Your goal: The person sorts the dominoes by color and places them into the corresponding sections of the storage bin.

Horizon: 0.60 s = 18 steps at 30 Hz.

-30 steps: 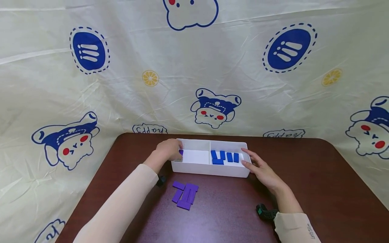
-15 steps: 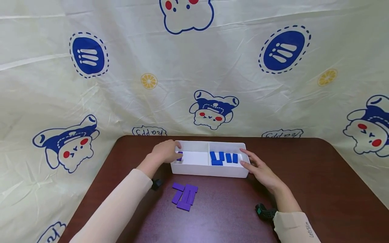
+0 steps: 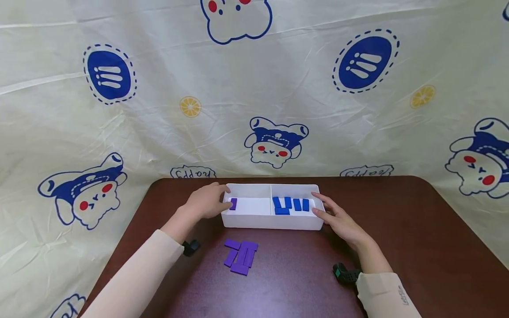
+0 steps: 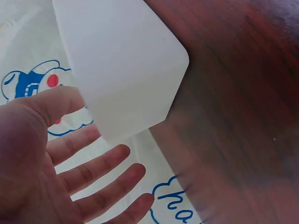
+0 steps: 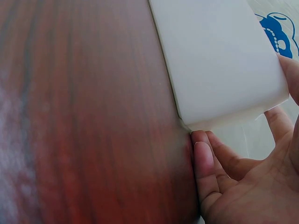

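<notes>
Nearer than both hands, flat purple pieces [image 3: 241, 254] are laid in a loose bunch on the table [image 3: 290, 278]. They look light, hard and maybe slippery; they would best be pinched by their long edges. Farther out, a white box [image 3: 272, 221] is set between the hands. Its left rim is crossed by the relaxed left hand's [image 3: 204, 201] thumb, just beside one purple piece [image 3: 233, 203]. Its right rim is crossed by the right hand's [image 3: 341, 219] loosely spread fingers, near blue pieces [image 3: 288, 202]. No piece is gripped.

Printed cloth [image 3: 222, 75] behind brown table [image 3: 421, 234]
</notes>
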### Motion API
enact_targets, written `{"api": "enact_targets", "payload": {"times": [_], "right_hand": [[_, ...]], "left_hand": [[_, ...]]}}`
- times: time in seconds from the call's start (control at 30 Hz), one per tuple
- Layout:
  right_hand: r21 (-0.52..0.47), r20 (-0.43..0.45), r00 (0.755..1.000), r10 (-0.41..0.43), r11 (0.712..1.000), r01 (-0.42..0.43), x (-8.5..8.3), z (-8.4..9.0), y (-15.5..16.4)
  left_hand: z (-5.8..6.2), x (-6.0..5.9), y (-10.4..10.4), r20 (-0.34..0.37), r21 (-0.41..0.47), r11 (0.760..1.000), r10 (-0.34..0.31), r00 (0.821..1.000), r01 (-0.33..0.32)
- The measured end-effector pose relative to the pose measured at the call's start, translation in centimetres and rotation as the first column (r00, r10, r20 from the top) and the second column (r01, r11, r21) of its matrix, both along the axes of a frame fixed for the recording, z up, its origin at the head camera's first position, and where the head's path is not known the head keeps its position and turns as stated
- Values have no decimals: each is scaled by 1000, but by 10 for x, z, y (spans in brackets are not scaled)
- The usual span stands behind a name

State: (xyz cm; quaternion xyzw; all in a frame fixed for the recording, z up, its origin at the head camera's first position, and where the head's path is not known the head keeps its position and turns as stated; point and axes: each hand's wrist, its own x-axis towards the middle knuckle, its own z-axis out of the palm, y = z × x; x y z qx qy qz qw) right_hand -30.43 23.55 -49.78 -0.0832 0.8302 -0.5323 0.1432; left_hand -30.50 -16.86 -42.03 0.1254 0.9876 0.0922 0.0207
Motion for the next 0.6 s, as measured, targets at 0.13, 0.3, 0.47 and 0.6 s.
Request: {"api": "enact_targets", "payload": {"times": [0.13,0.3,0.47,0.6], "right_hand": [[0,-7,1000,10,1000,-10,-1,2,-2],[-3,-16,1000,15,1000,-15,-3,4,-2],[-4,-13,1000,11,1000,-11,-2,2,-1],[-10,-4,1000,8,1000,-8,-1,0,0]], "left_hand": [[2,10,-7,-24,13,1000,-7,1000,8],[4,24,-12,-44,43,999,-9,999,11],[4,40,-12,-101,41,998,-41,994,45],[3,52,-12,-161,29,996,-78,984,84]]}}
